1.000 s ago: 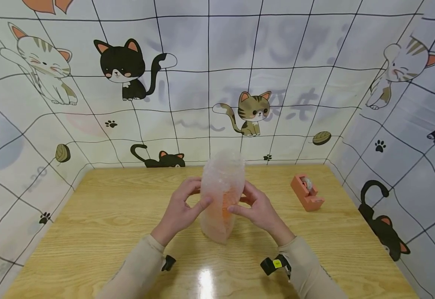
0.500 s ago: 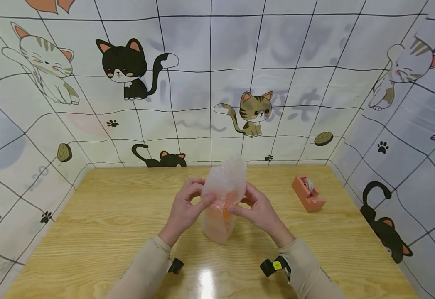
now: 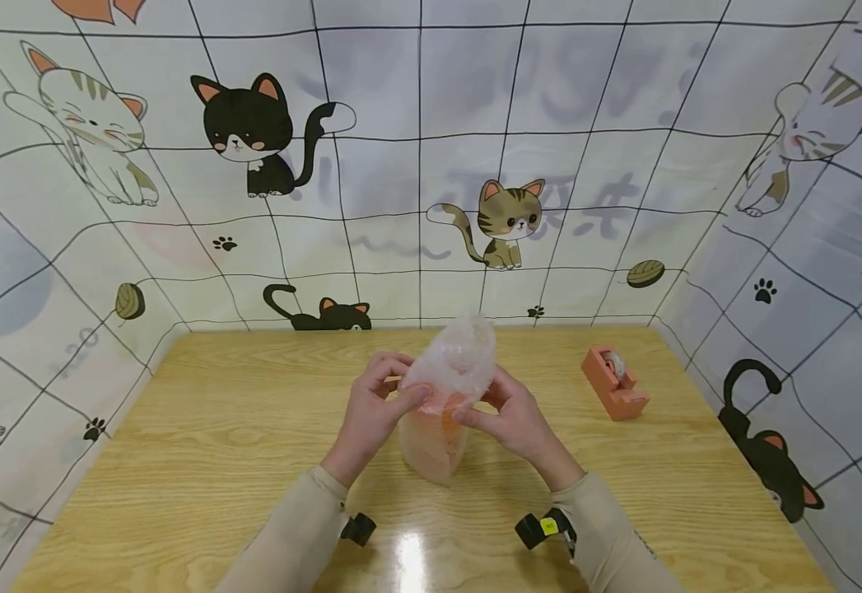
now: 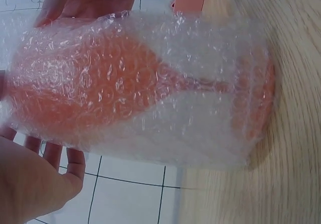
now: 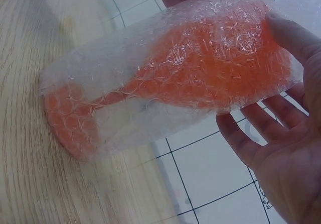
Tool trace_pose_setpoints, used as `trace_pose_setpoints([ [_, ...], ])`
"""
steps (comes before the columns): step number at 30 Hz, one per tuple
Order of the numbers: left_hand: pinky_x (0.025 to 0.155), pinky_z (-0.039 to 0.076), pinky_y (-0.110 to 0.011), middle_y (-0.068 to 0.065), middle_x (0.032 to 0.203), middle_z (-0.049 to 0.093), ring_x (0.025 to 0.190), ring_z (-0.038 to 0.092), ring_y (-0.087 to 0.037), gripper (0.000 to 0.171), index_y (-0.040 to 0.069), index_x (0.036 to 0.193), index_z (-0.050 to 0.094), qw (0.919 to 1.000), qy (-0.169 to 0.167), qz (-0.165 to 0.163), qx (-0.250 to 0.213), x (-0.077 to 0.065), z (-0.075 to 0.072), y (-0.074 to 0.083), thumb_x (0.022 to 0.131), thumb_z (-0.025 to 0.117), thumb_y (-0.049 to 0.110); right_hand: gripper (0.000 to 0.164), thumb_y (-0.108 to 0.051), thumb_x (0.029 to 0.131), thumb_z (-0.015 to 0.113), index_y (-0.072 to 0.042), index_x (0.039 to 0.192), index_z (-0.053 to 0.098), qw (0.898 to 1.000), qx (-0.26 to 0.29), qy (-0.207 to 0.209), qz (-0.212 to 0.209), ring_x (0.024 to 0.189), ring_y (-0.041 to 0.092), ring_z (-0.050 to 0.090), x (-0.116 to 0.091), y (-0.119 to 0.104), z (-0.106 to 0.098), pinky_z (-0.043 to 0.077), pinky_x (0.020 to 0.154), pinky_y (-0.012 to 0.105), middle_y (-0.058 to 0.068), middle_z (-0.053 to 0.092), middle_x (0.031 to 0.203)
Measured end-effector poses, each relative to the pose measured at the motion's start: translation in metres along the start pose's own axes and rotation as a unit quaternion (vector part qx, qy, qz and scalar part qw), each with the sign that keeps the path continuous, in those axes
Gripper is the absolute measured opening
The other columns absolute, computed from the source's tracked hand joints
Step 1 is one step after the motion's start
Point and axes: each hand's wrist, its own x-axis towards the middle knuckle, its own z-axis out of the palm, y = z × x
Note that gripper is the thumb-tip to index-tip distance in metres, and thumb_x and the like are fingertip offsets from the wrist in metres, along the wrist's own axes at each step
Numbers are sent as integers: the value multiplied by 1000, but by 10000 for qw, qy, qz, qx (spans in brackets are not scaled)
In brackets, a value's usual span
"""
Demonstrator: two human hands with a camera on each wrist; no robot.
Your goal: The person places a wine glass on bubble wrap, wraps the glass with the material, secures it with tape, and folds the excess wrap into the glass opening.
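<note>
An orange wine glass (image 4: 115, 83) shows through a clear sleeve of bubble wrap (image 3: 453, 350). It stands upright on the wooden table (image 3: 216, 461), its foot (image 5: 70, 121) at the bottom of the wrap. From the left, my left hand (image 3: 371, 412) grips the wrapped bowl, thumb on the near side and fingers behind. My right hand (image 3: 515, 418) holds the opposite side in the same way, its thumb pressing the wrap near the bowl's rim. Above the hands the loose upper wrap leans to the right. The glass's rim is hidden in the head view.
A coral tape dispenser (image 3: 616, 383) with a roll in it stands at the back right of the table. Behind and at both sides hangs a cat-print cloth (image 3: 386, 181). Each wrist carries a small black camera, such as the right wrist camera (image 3: 534, 529).
The upper end of the bubble wrap has sunk and tilted to the right. My left hand has shifted slightly right, while my right hand stays nearly still.
</note>
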Motion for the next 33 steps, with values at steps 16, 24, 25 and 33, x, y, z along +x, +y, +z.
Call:
trace_pose_setpoints([
  [16,89,48,-33,-8,114,59,108,55,-21,50,11,135,66,9982,91,-553,230,6,4,4,87,77,5,58,-5,90,79,-7,144,56,9999,48,88,-113,120,14,62,-3,-3,-1,53,102,32,7,63,134],
  [24,87,46,-33,-9,105,53,104,54,-19,44,8,132,70,9988,49,-427,248,6,3,2,89,77,4,58,0,90,77,-5,144,55,9990,186,150,-374,119,14,62,-2,-2,1,53,101,30,0,64,133],
  [25,87,46,-33,-10,105,53,104,54,-19,43,7,131,70,9988,54,-423,247,5,3,2,89,77,3,58,0,90,76,-5,144,55,9989,162,166,-409,119,13,62,-2,-1,1,53,102,30,0,64,133],
  [33,91,46,-38,-11,106,55,101,51,-19,32,3,120,72,9989,122,-345,296,3,4,3,88,78,3,57,5,88,77,-4,141,58,9973,-5,393,-614,122,13,61,-1,-3,2,47,107,26,-2,66,132],
])
